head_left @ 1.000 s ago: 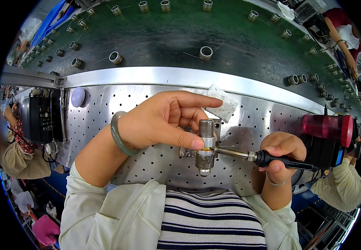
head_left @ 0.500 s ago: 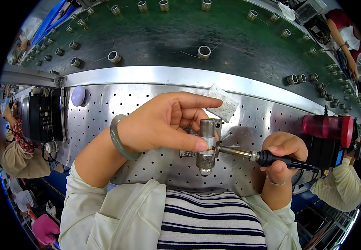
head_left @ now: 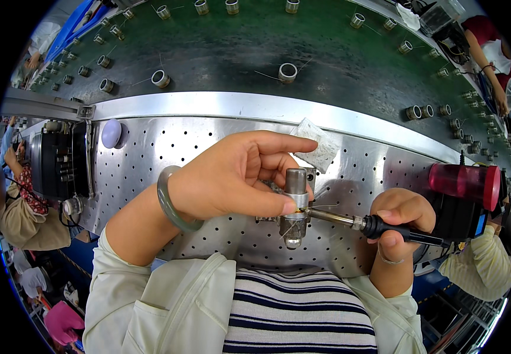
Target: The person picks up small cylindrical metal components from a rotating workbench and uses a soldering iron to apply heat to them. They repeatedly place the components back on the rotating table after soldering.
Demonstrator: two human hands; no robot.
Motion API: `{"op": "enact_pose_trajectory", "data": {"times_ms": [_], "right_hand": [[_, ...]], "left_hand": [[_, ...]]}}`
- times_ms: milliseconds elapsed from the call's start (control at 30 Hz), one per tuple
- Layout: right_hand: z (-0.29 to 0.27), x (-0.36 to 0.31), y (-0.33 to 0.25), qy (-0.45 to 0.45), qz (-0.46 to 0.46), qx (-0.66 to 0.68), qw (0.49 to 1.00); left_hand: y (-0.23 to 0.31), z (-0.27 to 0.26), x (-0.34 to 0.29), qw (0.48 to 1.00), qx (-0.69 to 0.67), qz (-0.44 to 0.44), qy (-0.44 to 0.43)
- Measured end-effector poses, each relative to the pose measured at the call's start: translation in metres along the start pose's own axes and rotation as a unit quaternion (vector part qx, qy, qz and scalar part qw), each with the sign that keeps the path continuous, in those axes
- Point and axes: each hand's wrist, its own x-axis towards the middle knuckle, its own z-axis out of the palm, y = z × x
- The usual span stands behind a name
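Observation:
A metal ring (head_left: 296,202) sits around a steel post (head_left: 295,181) on a small fixture in front of me. My left hand (head_left: 241,177) grips the ring, its thumb against the near side and its index finger stretched out above. Most of its other fingertips are hidden behind the post. In my right hand (head_left: 402,221) is a soldering iron (head_left: 379,226), held by its black handle. Its thin metal tip meets the ring's right side or comes very close. Fine wires (head_left: 326,206) stick out beside the ring, and one crosses the post's lower part.
A perforated metal worktop (head_left: 220,248) surrounds the fixture, with a crumpled whitish pad (head_left: 319,147) behind it. At left lie a lilac egg-shaped object (head_left: 111,134) and black equipment (head_left: 61,159). A red transparent container (head_left: 463,184) stands right. Beyond a metal rail, a green belt (head_left: 220,53) carries several rings.
The post and ring have shifted slightly right with my left hand. A fine wire now shows across the lower post. The soldering iron stays nearly in place.

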Motion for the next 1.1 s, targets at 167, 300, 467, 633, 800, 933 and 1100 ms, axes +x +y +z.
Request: {"op": "enact_pose_trajectory", "data": {"times_ms": [167,300,467,633,800,933,1100], "right_hand": [[0.003,0.005,-0.002,0.053,0.001,0.023,0.998],[0.005,0.006,-0.003,0.129,-0.006,0.027,0.991],[0.003,-0.001,-0.007,0.193,0.023,-0.018,0.981],[0.007,0.001,-0.006,0.171,0.057,0.009,0.984],[0.002,-0.003,-0.009,0.168,0.078,0.013,0.983],[0.002,0.004,-0.017,0.164,0.136,-0.043,0.976],[-0.006,0.002,-0.017,0.058,0.081,-0.212,0.972]], "left_hand": [[-0.003,-0.008,0.001,0.999,-0.032,0.012,-0.039],[0.001,-0.026,0.010,0.995,-0.065,0.070,-0.009],[0.056,-0.092,0.005,0.888,0.269,0.219,0.301],[0.096,-0.210,-0.040,0.578,0.592,0.200,0.525],[0.108,-0.237,-0.046,0.453,0.691,0.156,0.541],[0.117,-0.155,-0.019,0.498,0.694,0.274,0.442],[0.099,-0.043,0.065,0.654,0.654,0.311,0.220]]}}
